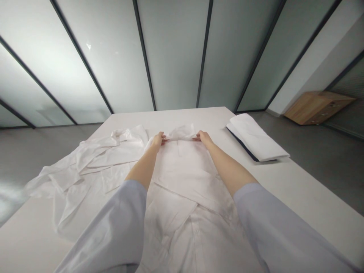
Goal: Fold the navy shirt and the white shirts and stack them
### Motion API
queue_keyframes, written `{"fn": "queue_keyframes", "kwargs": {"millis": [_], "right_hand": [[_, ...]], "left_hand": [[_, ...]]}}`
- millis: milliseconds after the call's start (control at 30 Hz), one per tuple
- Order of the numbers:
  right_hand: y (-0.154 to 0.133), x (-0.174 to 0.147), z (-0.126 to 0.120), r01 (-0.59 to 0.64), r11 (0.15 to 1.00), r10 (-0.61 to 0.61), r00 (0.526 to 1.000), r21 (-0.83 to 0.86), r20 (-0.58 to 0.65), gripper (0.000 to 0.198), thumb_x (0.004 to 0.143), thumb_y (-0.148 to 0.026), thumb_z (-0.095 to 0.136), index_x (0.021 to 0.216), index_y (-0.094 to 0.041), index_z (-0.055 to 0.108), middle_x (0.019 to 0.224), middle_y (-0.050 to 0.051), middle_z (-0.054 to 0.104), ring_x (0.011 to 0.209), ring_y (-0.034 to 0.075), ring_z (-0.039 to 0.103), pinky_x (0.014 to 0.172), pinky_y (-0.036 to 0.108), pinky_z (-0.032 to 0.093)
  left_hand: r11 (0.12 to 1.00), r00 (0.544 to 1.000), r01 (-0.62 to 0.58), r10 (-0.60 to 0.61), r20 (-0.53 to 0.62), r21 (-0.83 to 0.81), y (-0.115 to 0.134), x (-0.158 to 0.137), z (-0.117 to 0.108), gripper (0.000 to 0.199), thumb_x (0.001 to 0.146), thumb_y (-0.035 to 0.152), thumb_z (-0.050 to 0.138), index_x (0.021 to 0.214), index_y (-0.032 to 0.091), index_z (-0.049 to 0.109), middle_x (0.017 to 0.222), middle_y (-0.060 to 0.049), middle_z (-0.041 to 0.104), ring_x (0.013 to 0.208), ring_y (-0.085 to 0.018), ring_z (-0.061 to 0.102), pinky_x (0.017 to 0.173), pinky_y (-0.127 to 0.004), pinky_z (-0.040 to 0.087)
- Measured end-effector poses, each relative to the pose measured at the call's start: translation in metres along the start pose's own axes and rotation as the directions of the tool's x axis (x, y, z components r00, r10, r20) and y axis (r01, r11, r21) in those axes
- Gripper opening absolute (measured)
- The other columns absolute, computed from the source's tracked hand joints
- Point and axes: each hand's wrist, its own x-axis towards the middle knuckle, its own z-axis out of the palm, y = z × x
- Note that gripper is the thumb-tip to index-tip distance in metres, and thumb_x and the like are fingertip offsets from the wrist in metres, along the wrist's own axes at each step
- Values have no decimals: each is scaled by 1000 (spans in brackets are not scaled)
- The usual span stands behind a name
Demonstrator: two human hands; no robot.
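A white button-up shirt (pixel 182 167) lies on the table in front of me, its sleeves folded across the body and its button strip toward me. At the shirt's far end, my left hand (pixel 159 139) pinches the left side of the collar area. My right hand (pixel 203 137) grips the same end on the right, fingers partly hidden by the cloth. Between my hands the fabric bunches up slightly. To the left, a heap of crumpled white garments (pixel 105 155) spreads over the table, partly hanging past its edge.
The white table (pixel 307 197) extends on both sides. On the right lies a folded white cloth (pixel 256 136) over something dark and flat. Frosted glass panels (pixel 173 53) stand behind the table. A wooden cabinet (pixel 309 108) is on the floor at far right.
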Motion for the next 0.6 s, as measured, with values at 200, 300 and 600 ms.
{"fn": "queue_keyframes", "kwargs": {"millis": [200, 300, 600], "right_hand": [[2, -9, 4, -23, 999, 24, 998, 22, -53, 26, 80, -29, 53, 88, -12, 72, 81, 6, 72, 78, 18, 65, 68, 24, 47], [2, -17, 7, 37, 990, -41, 999, -136, -25, 25, 80, -22, 52, 93, -15, 72, 93, 6, 72, 85, 17, 64, 76, 24, 46], [-10, -39, 15, 298, 691, -385, 923, -659, 13, 44, 93, -36, 45, 133, -19, 55, 143, 14, 46, 131, 28, 39, 106, 40, 31]], "left_hand": [[992, 993, -49, 60, -99, 116, -10, -4, 6, 25, 84, 33, 57, 103, 19, 63, 79, -1, 69, 72, -14, 64, 60, -22, 45], [944, 988, -108, 137, -72, 313, -11, -9, 4, 34, 85, 31, 55, 117, 20, 60, 95, -4, 70, 87, -16, 65, 73, -24, 48], [568, 892, -264, 452, -27, 779, -7, -42, 14, 55, 91, 39, 42, 143, 19, 42, 150, -12, 40, 136, -28, 36, 109, -41, 33]]}}
